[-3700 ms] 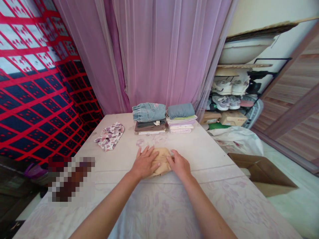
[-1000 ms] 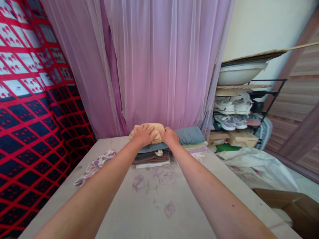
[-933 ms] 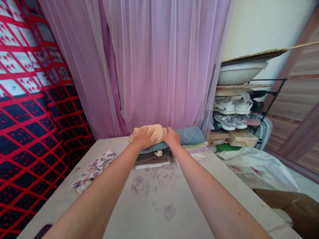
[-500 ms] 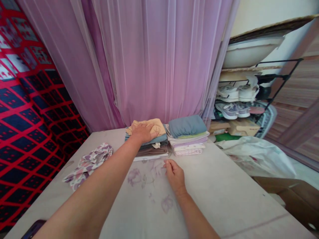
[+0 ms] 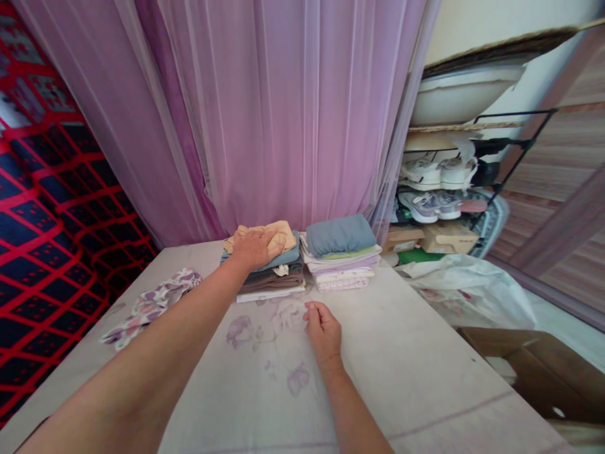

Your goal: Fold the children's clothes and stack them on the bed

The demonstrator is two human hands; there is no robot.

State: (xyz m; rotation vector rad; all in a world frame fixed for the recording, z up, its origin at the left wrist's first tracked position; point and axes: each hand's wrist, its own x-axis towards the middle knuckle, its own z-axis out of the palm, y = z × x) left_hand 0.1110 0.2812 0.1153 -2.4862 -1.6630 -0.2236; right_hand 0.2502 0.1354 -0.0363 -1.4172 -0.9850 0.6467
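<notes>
My left hand (image 5: 254,248) lies flat, fingers extended, on a folded yellow garment (image 5: 282,237). That garment tops a stack of folded clothes (image 5: 290,279) in blue, black, brown and white. Close to the tabletop, in front of the stacks, my right hand (image 5: 323,329) is curled closed, with nothing visible in it. Right of the first stack stands a second folded stack (image 5: 343,279) in white, lilac and green, with a blue-grey folded cloth (image 5: 341,236) on top. A crumpled white cloth with purple spots (image 5: 158,301) rests to the left, partly behind my left forearm.
The pale table cover (image 5: 246,384) has purple flowers. A purple curtain (image 5: 288,113) hangs behind the stacks, and a red-and-dark checked cloth (image 5: 51,252) hangs at left. On the right are a shoe rack (image 5: 508,170), a plastic bag (image 5: 477,293) and an open cardboard box (image 5: 548,366).
The camera has turned slightly, so the scene sits further left in view. My left hand stays on the yellow garment, and my right hand stays curled in front of the stacks.
</notes>
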